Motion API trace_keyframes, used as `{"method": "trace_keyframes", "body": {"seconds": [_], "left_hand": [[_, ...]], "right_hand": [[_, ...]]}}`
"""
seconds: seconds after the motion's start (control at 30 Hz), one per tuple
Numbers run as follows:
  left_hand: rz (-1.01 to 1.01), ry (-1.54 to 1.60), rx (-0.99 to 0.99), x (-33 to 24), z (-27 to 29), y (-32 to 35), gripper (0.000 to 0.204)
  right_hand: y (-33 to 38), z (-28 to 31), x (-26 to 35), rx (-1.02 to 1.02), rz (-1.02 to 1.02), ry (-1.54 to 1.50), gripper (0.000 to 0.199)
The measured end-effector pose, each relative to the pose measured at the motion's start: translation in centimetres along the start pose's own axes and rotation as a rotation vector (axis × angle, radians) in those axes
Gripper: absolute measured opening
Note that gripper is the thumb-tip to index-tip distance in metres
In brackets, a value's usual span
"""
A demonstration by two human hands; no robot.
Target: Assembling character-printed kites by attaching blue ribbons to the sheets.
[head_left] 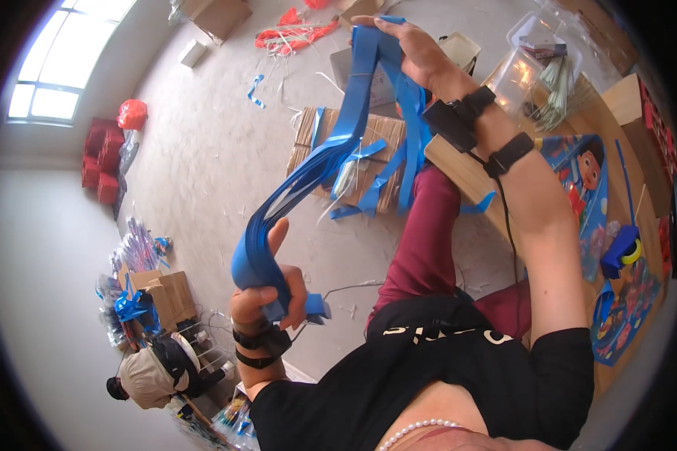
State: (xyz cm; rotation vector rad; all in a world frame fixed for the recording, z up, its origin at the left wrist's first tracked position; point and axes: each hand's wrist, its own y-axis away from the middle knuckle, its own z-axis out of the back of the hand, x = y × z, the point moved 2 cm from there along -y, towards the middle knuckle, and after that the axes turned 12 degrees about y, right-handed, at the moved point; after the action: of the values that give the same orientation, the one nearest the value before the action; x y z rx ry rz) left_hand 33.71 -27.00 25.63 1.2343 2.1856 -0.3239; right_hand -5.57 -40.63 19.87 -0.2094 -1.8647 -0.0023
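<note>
A long bundle of flat, shiny blue ribbon strips (pixel 351 105) stretches between my two hands. My left hand (pixel 282 289) is closed round its lower end, with one finger sticking out and a short blue end poking past the palm. Raised at the upper end, my right hand (pixel 414 52) grips the fold where the strips loop over. More blue strips hang from that loop beside my knee. Below the bundle stands a stack of brown cardboard (pixel 387 129) with loose blue strips lying across it. Black straps with small devices sit on both wrists.
To my right, a wooden table (pixel 459 167) holds a printed cartoon sheet (pixel 572 161) and a blue tape dispenser (pixel 620 252). Orange-red strips (pixel 297 34) lie on the floor ahead. At left are red bundles (pixel 101 154), an open carton (pixel 171 295) and another person (pixel 154 372) bent over.
</note>
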Motion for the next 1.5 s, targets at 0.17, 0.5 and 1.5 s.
{"method": "trace_keyframes", "body": {"seconds": [0.17,0.5,1.5], "left_hand": [[0.147,-0.078,-0.164,2.0,2.4,-4.1,0.085],[0.565,0.261,-0.465,19.0,23.6,-8.5,0.047],[0.396,-2.038,-0.757,27.0,32.2,-3.2,0.059]], "right_hand": [[-1.0,3.0,-2.3,0.039,0.114,0.125,0.040],[15.8,2.7,-3.1,-0.134,-0.243,0.021,0.047],[31.8,-2.3,11.2,1.137,0.171,-0.345,0.041]]}}
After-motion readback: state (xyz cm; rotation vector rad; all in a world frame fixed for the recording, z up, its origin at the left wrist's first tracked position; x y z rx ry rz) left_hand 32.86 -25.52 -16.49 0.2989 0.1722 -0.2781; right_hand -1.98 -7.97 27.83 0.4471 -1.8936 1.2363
